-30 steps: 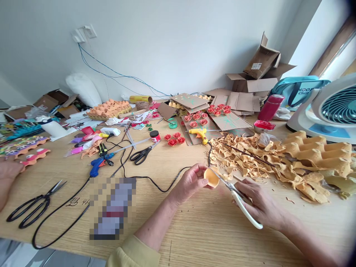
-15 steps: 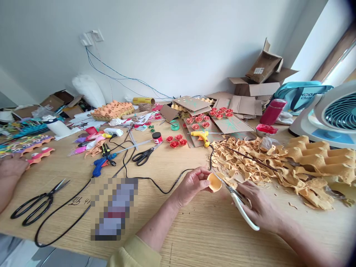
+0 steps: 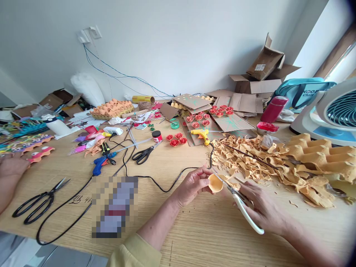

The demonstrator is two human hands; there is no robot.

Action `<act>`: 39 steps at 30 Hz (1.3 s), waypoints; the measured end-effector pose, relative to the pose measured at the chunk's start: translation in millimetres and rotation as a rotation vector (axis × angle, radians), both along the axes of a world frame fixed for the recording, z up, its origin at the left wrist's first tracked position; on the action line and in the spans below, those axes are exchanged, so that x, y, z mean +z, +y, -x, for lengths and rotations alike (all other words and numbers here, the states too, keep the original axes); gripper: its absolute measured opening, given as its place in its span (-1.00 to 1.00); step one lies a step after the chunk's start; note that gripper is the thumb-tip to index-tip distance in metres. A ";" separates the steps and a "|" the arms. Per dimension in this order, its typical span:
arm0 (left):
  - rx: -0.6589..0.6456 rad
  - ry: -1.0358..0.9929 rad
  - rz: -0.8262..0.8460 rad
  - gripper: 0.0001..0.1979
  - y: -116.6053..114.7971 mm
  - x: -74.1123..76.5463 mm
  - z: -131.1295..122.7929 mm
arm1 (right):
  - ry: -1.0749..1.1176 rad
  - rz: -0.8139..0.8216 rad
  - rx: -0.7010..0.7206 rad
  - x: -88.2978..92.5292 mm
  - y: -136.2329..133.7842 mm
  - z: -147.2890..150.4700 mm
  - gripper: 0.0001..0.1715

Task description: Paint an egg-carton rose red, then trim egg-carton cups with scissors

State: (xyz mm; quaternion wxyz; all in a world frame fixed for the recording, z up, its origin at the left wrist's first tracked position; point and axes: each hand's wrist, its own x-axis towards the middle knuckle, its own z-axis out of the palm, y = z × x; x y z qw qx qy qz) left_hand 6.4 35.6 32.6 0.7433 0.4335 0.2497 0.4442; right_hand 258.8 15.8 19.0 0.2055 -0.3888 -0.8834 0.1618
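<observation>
A small orange egg-carton cup (image 3: 216,184) is pinched between the thumb and fingers of my left hand (image 3: 196,185), its hollow side facing up toward me. My right hand (image 3: 263,207) grips a pair of white-handled scissors (image 3: 247,215), whose blades point left and reach the cup's right rim. A strip of trimmed carton (image 3: 231,181) lies or hangs by the blades; whether it is still attached I cannot tell. Beyond my hands spreads a heap of orange carton scraps (image 3: 241,157).
An egg carton (image 3: 319,154) and a fan (image 3: 330,115) stand at the right. A yellow glue gun (image 3: 201,135) lies on cardboard near red paper roses (image 3: 175,141). Black scissors (image 3: 41,202), a blue glue gun (image 3: 100,163) and its cable lie left. Another person's hand (image 3: 12,167) is at the far left.
The scissors' handles have spread slightly, with the lower white one swung outward. The cup has turned a little in my left hand and shifted slightly right.
</observation>
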 end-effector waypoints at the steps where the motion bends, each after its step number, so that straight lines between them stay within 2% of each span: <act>1: 0.002 -0.007 0.004 -0.66 0.2 -0.3 0.3 | -0.005 0.014 0.002 0.1 -0.1 -0.2 -0.63; 7: 0.025 -0.012 0.037 -0.67 1.7 -1.3 1.6 | -0.014 0.101 0.009 0.2 -2.8 0.6 -0.61; 15: 0.025 -0.040 0.050 -0.66 3.8 -4.5 2.7 | 0.013 0.077 -0.003 0.5 -2.9 2.3 -0.66; 23: -0.078 0.054 0.043 -0.67 3.9 -4.9 3.7 | 0.002 0.025 -0.021 1.7 -1.5 5.0 -0.67; 31: -0.046 -0.001 0.109 -0.63 5.7 -11.5 4.9 | 0.005 0.127 -0.005 3.4 -2.1 4.3 -0.60; 36: 0.031 -0.066 0.164 -0.65 5.8 -10.2 5.4 | 0.071 0.111 -0.153 5.2 5.6 4.5 -0.54; 39: 0.041 -0.088 0.135 -0.63 6.9 -7.6 5.5 | 0.103 0.061 -0.244 5.9 8.7 1.6 -0.52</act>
